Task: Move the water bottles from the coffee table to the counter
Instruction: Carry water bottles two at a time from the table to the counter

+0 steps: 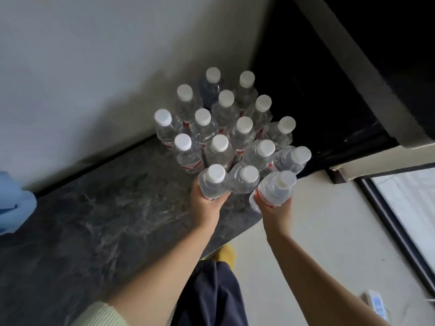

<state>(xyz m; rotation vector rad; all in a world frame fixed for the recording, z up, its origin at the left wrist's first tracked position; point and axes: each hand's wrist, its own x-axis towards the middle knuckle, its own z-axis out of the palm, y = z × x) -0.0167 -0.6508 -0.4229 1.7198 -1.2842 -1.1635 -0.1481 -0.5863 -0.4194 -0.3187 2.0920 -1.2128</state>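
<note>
Several clear water bottles [221,128] with white caps and red labels stand packed together at the far right end of a dark marbled counter [98,220], against the white wall. My left hand [206,203] grips one bottle [213,182] from below at the near edge of the cluster, with another bottle [244,180] right beside it. My right hand [275,211] holds a further bottle [275,188], tilted, at the counter's right edge next to the group.
A blue object [14,205] lies at the counter's left end. Right of the counter is a dark recess [317,90] under a beam. Pale floor [294,267] lies below, with a small white device [375,304] on it and a dark-framed window [404,220].
</note>
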